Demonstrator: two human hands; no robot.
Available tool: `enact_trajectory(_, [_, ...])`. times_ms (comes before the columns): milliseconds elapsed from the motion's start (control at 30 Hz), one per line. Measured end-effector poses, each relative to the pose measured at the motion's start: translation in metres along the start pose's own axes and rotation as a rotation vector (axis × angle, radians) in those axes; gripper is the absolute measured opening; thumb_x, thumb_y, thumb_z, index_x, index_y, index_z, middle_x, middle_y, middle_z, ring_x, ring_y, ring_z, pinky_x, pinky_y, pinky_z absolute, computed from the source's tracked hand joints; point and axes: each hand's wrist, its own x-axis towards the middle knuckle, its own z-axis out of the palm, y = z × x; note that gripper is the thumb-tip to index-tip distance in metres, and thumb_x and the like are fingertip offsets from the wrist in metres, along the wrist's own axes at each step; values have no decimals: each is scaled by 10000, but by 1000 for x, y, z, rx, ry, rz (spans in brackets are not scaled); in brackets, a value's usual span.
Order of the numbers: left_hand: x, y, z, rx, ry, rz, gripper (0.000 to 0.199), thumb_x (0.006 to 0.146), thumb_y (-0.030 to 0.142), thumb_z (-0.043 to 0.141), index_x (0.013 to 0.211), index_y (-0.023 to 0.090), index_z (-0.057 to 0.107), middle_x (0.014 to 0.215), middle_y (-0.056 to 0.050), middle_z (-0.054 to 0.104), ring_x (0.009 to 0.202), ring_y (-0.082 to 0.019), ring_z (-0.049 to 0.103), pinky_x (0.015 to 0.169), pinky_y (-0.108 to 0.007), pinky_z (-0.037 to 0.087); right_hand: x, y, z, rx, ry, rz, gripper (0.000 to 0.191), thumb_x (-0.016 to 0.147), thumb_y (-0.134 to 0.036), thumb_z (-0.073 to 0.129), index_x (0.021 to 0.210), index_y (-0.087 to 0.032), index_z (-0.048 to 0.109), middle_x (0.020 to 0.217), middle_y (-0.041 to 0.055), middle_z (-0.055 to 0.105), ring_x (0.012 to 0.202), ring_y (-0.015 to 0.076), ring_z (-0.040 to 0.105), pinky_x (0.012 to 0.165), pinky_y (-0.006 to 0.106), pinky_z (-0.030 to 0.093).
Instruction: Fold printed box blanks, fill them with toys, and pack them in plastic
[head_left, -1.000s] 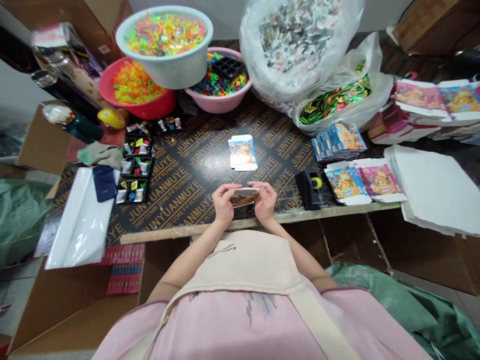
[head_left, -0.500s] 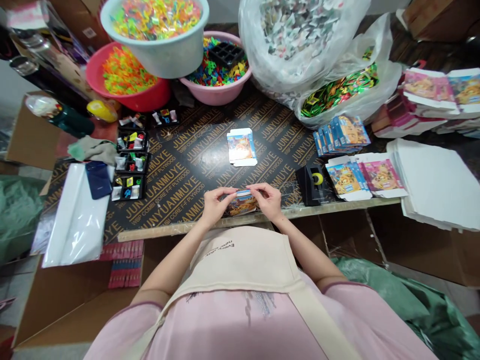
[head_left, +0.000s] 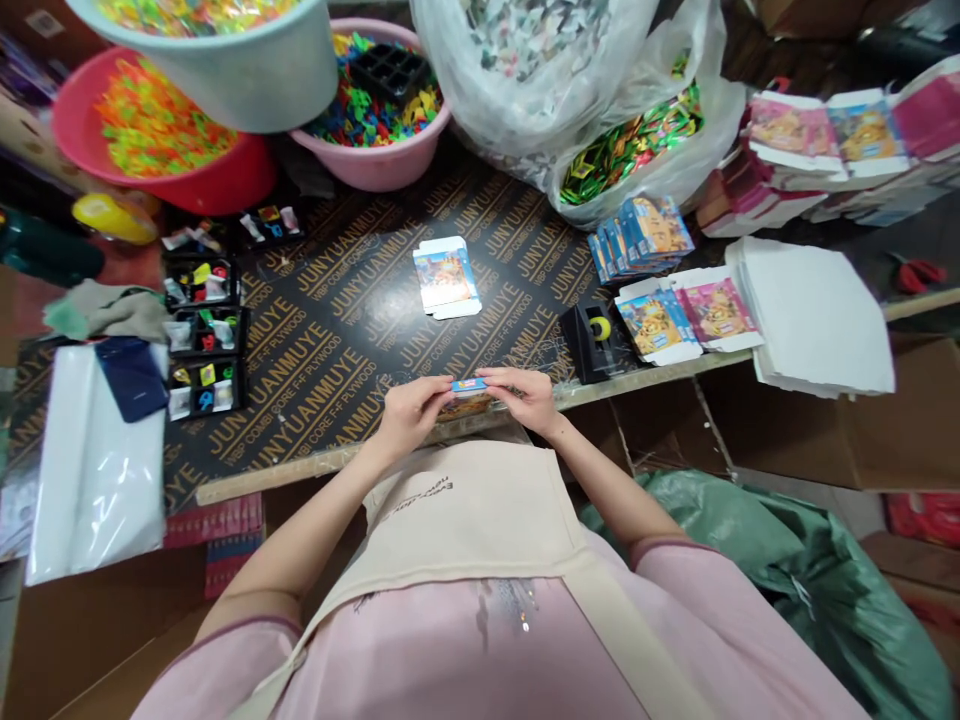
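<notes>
Close to the table's front edge, a small printed cardboard box [head_left: 469,385] is held between both hands, its narrow blue end facing up. My left hand [head_left: 412,412] pinches its left side, with the thumb toward me. On the opposite side, my right hand [head_left: 526,399] is closed on the box in the same way. The lower part of the box is partly hidden by the fingers. A flat, unfolded carton [head_left: 447,278] with blue print and white flaps lies on the table beyond my hands.
Black trays [head_left: 206,385] with small toys stand left. Behind are a red basin [head_left: 225,175], a pink basin [head_left: 375,165] and a plastic bag of green packets [head_left: 637,150]. A tape dispenser [head_left: 585,345], blue boxes [head_left: 645,240] and white sheets [head_left: 814,320] are on the right.
The end of the box between my hands now shows its blue printed face instead of a white edge. My view has turned, so the table appears shifted left.
</notes>
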Motion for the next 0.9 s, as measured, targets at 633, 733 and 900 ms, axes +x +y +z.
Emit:
enact_trajectory(633, [3, -6, 10, 227, -130, 290, 163, 945, 302, 570, 956, 221, 711, 989, -64, 760, 925, -178, 721, 914, -338, 572, -20, 14, -4, -310, -146, -273, 262, 935, -409, 611, 1128, -270, 721, 1274, 99, 705, 1220, 263, 642, 1057, 507, 504])
enact_trajectory(733, [19, -1, 9, 327, -114, 289, 267, 985, 266, 469, 1093, 229, 710, 996, -62, 738, 863, -160, 691, 774, -272, 547, -35, 21, -43, -499, 170, -93, 356, 919, -456, 611, 1205, -262, 692, 1334, 124, 641, 1250, 296, 591, 1085, 531, 446])
enact_trajectory(900, [37, -7, 16, 502, -58, 368, 398, 992, 205, 391, 1257, 291, 675, 997, -63, 701, 832, -174, 649, 721, -279, 485, -66, 55, -137, -647, 601, 331, 281, 876, -454, 627, 979, -223, 751, 1104, 120, 630, 1108, 291, 609, 1043, 510, 455])
